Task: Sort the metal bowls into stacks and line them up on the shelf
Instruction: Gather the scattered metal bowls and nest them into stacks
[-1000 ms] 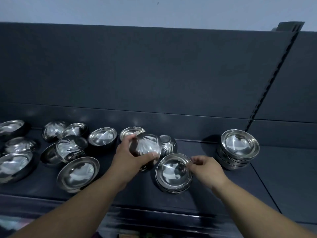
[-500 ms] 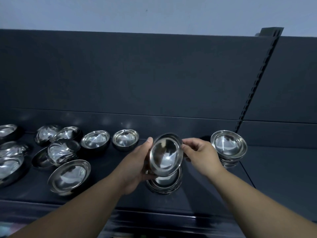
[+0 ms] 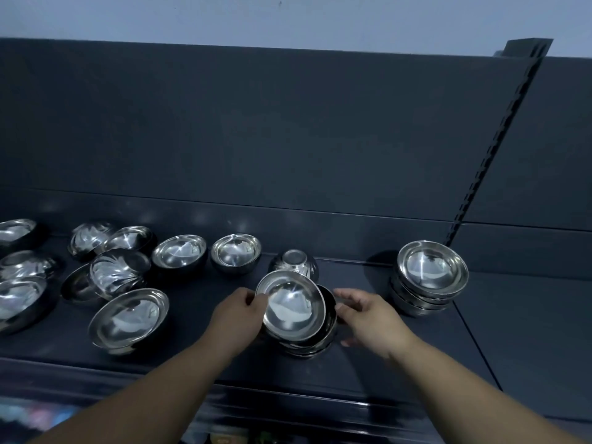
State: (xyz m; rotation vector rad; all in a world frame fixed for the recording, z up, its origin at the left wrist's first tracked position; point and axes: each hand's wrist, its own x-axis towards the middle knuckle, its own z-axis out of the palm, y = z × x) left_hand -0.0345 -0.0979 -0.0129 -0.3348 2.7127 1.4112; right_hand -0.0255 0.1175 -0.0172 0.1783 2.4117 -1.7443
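A shiny metal bowl point(image 3: 293, 304) sits tilted on top of a short stack of bowls point(image 3: 315, 342) in the middle of the dark shelf point(image 3: 205, 357). My left hand point(image 3: 238, 317) pinches that bowl's left rim. My right hand point(image 3: 368, 317) is at the stack's right side with relaxed fingers, thumb near the rim. A taller finished stack point(image 3: 429, 278) stands to the right. An upside-down bowl point(image 3: 294, 262) lies just behind the middle stack. Several loose bowls lie scattered at the left, among them a wide one point(image 3: 129, 317).
The shelf's dark back panel point(image 3: 256, 139) rises behind the bowls. A slotted upright point(image 3: 493, 139) divides it at the right, with bare shelf point(image 3: 528, 331) beyond. The shelf's front edge point(image 3: 288, 395) runs below my forearms.
The bowl that both hands held upright in the air has come down onto the middle stack. My right hand has let go of it and moved to the stack's right side.
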